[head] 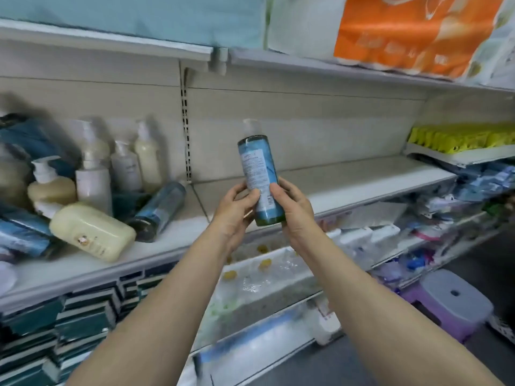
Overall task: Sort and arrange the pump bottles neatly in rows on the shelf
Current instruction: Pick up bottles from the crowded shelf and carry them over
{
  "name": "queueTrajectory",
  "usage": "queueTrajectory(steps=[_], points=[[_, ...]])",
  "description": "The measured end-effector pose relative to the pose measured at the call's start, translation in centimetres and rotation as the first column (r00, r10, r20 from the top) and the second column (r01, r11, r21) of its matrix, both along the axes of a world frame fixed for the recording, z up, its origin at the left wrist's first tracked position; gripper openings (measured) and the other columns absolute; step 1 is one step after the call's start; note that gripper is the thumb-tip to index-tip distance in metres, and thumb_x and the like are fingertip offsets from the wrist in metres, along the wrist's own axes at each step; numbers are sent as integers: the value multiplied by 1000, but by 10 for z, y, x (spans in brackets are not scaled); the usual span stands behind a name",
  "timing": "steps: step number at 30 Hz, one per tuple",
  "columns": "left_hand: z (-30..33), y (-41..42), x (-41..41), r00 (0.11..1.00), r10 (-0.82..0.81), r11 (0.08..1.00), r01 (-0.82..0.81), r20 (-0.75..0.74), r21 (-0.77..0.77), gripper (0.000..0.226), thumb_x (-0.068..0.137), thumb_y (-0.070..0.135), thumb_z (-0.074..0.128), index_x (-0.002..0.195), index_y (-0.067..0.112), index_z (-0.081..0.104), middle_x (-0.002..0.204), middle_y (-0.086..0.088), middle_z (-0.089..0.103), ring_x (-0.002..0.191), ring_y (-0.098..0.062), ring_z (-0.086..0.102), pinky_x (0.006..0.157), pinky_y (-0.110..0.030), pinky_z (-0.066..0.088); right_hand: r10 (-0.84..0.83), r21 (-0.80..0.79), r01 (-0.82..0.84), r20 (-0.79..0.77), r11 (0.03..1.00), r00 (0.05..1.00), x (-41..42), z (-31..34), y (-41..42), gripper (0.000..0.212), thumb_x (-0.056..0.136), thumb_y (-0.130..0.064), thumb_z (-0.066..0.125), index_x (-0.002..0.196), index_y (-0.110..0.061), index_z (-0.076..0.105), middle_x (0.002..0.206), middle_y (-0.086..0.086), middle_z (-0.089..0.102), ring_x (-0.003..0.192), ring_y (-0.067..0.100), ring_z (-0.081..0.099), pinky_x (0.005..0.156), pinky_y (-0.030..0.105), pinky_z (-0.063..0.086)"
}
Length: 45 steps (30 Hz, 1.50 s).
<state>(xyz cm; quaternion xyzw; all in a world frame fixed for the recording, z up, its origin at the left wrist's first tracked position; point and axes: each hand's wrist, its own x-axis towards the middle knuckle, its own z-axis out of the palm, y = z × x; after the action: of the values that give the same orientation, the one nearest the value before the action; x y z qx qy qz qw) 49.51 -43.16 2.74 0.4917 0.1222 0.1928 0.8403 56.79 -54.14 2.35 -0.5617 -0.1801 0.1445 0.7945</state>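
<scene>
At the left of the white metal shelf [178,235], cream plastic pump bottles [93,176] stand jumbled, one large cream bottle [92,232] and a blue cylindrical bottle [160,210] lying tipped over. The left hand [237,210] and right hand [292,210] both curl their fingers round a blue-labelled clear pump bottle [257,168], held nearly upright above the shelf's front edge.

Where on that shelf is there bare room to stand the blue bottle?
The shelf board right of the slotted upright is bare, out to the yellow packets. Left of it is crowded: cream pump bottles standing, a cream bottle and a blue one toppled.
</scene>
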Motion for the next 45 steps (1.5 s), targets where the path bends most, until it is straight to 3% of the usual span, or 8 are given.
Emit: queueTrajectory(steps=[8,16,22,27,30,35,40,45], points=[[9,-109,78,996,93,994,-92,-3,63,42,93,10,65,134,15,54,122,-6,69,100,-18,70,78,-28,56,30,65,-27,-49,998,998,82,2,-98,48,91,-15,71,135,-4,56,124,21,68,112,36,67,97,50,55],[16,-173,158,991,128,974,-119,-34,190,44,90,49,65,123,20,64,110,-1,75,99,-14,72,74,-25,58,-15,112,21,-49,994,999,152,-8,-138,21,98,-14,63,119,-16,66,118,15,72,110,33,69,92,50,57],[-3,-182,230,990,135,985,-128,-50,119,32,89,40,70,112,18,69,104,-3,76,97,-19,73,82,-34,59,-54,40,54,4,998,999,224,-20,-158,13,95,-11,67,107,-16,67,115,16,70,111,33,67,100,50,54],[2,-187,307,972,235,972,-235,14,-22,65,75,45,77,122,3,60,112,-15,73,96,-24,73,84,-39,59,96,-28,-95,9,995,995,297,-4,-169,33,94,-22,70,122,-6,68,117,15,73,114,31,67,103,44,52],[8,-189,352,970,244,969,-245,-19,-38,52,90,45,66,122,6,52,110,-13,71,99,-24,71,86,-43,58,184,-62,-184,-14,981,983,331,9,-170,35,100,-28,59,130,-12,64,122,12,71,112,25,67,103,42,51],[21,-180,418,981,183,979,-175,-68,106,46,102,51,43,123,14,61,111,-5,74,98,-19,72,89,-40,58,169,-8,-169,-31,986,985,387,24,-174,35,106,-19,47,139,-25,54,128,1,69,117,17,65,95,32,54],[19,-187,457,960,220,966,-189,-172,177,40,105,46,38,115,20,67,113,-4,73,101,-19,70,94,-39,56,134,-22,-135,-64,991,989,432,18,-189,45,103,-3,47,144,-21,51,107,1,74,98,15,70,81,29,57],[9,-209,485,950,273,953,-244,-154,182,34,99,41,56,123,16,57,113,-3,70,101,-20,69,90,-38,56,123,-9,-124,-56,992,991,473,6,-208,42,97,0,57,135,-20,57,113,4,71,105,21,68,97,41,54]])
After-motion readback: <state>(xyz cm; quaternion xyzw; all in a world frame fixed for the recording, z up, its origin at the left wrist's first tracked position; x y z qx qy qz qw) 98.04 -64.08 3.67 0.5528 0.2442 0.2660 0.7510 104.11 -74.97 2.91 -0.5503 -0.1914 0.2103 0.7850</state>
